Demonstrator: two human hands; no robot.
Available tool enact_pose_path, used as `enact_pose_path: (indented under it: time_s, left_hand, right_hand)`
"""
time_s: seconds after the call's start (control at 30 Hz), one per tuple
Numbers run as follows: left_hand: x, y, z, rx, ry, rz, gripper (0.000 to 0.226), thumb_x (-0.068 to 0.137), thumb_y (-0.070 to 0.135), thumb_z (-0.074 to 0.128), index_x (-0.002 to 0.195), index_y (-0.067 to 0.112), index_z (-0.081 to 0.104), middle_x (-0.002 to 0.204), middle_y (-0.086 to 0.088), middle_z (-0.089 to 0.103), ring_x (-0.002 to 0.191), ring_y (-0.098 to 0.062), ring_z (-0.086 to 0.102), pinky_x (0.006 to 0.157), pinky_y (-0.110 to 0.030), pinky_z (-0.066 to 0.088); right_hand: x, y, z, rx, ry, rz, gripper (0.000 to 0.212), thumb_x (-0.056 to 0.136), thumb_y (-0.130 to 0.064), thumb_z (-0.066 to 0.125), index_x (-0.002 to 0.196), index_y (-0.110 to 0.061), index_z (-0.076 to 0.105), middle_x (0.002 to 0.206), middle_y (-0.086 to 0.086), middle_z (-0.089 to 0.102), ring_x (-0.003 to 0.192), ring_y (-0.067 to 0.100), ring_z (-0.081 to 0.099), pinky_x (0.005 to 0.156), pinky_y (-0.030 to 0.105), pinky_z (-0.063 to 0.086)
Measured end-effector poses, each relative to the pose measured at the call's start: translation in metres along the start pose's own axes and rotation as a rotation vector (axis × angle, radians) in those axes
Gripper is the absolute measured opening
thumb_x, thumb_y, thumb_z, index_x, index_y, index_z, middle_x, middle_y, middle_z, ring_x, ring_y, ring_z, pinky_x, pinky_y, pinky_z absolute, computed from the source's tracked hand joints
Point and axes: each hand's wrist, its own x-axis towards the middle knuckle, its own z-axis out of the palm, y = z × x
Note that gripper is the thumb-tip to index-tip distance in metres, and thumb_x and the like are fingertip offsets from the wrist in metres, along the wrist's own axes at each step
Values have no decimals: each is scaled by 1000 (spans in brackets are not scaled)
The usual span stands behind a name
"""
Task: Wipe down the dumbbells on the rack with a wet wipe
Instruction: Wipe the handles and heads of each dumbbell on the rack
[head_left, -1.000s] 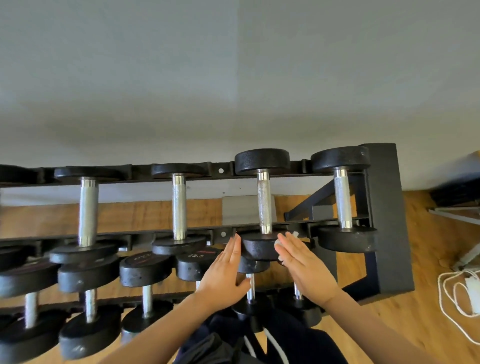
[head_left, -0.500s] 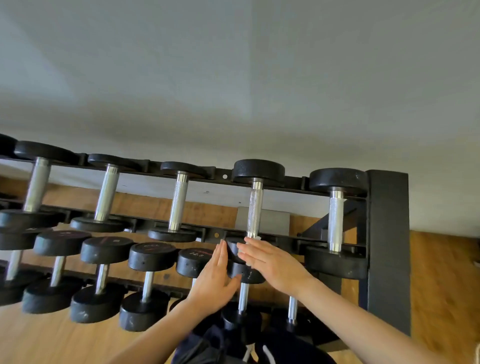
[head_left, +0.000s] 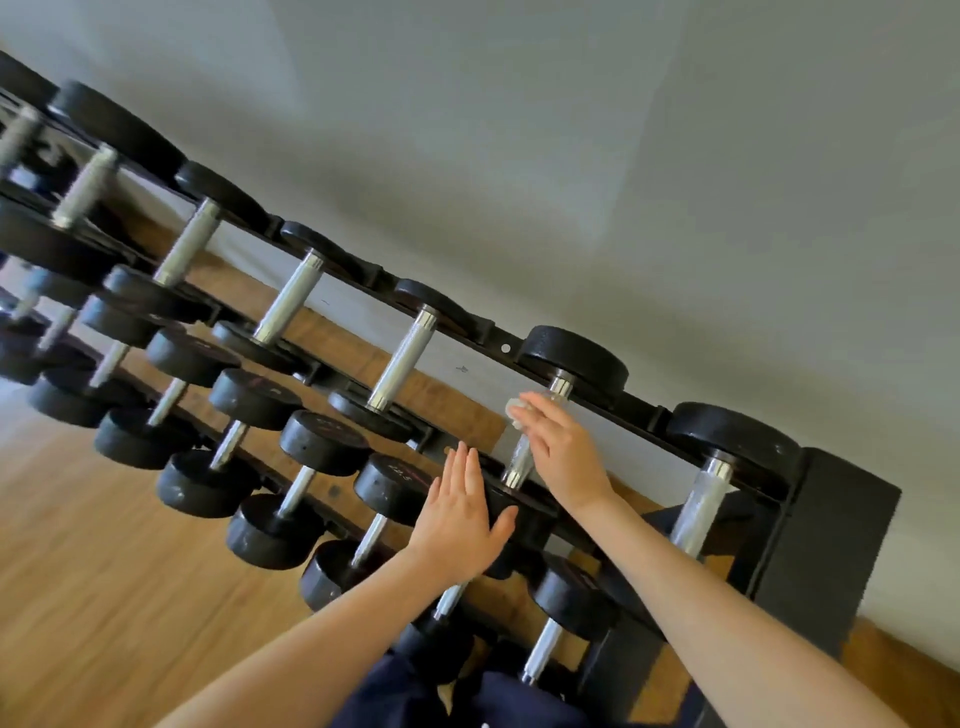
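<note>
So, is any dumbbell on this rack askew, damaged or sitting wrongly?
Nothing stands out. The dumbbells sit in their cradles across the rack, handles parallel. The slant comes from the tilted camera. The right hand presses a wet wipe on one dumbbell's handle; the left hand rests flat on its near head.

Dumbbell heads (head_left: 574, 359): black, matt, faintly grainy, apparently rubber-coated. Dumbbell handles (head_left: 400, 359): bright metal, chrome-like and glossy at the collars, with a finely textured grip zone along the middle. Rack (head_left: 826, 540): black-painted metal, matt, smooth. Wet wipe (head_left: 517, 406): small white wad, soft and crumpled, under the right hand (head_left: 563, 453). Floor (head_left: 104, 587): wood-look boards, warm brown, smooth, low sheen. Wall (head_left: 623, 156): pale grey, matt, smooth.
</note>
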Motion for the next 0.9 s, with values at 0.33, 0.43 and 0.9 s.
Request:
enact_pose_path:
  time_s: [0.33, 0.43, 0.9]
  left_hand:
    - [-3, 2, -2, -49, -4, -20, 84, 100, 52, 35, 152, 9, -14, 160, -9, -20, 147, -23, -19, 122, -42, 0]
    - [-2, 3, -2, -47, -4, -23, 83, 100, 52, 34, 152, 8, -14, 160, -9, -20, 147, -23, -19, 122, -43, 0]
    - [-3, 2, -2, -75, 1, -13, 83, 99, 53, 35, 153, 9, -12, 161, -8, -18, 147, -22, -18, 122, -44, 2]
  right_hand:
    - [5, 49, -21, -617, -288, -528, 58, 72, 9, 49, 128, -8, 58, 131, 9, 58, 123, 30, 52, 99, 53, 32]
    - [15, 48, -19, -593, -268, -378, 60, 67, 12, 68, 125, -3, 59, 128, 13, 60, 121, 32, 54, 100, 51, 32]
    - [-8, 21, 2, -657, -398, -396, 55, 65, -3, 73, 119, 3, 62, 121, 19, 63, 114, 32, 59, 93, 44, 46]
